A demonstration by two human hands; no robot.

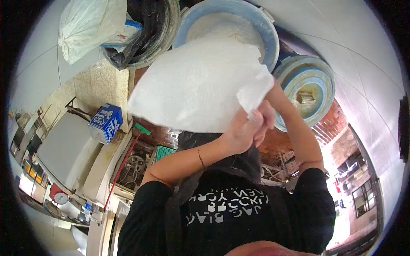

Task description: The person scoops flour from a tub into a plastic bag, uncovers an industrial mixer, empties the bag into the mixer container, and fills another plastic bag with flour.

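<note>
A large white sheet-like bag or cloth (pixel 192 85) spreads out in front of my body, covering the near part of a blue tub (pixel 273 40) of white powder (pixel 226 27). My left hand (pixel 245 132) is closed at the lower right of the white bag, its fingers curled beside the bunched corner. Just above and to the right, my right hand (pixel 274 94) grips the bag's gathered edge, partly hidden behind a fold. The two hands are close together. Whether the bag holds anything cannot be seen.
A lidded blue container (pixel 326 85) stands right of the tub. At the upper left are a round bin lined with black plastic (pixel 149 34) and a tied translucent bag (pixel 87 25). Further left are a blue-and-white box (pixel 106 121), a red-handled tool (pixel 124 168) and a dial scale (pixel 60 197).
</note>
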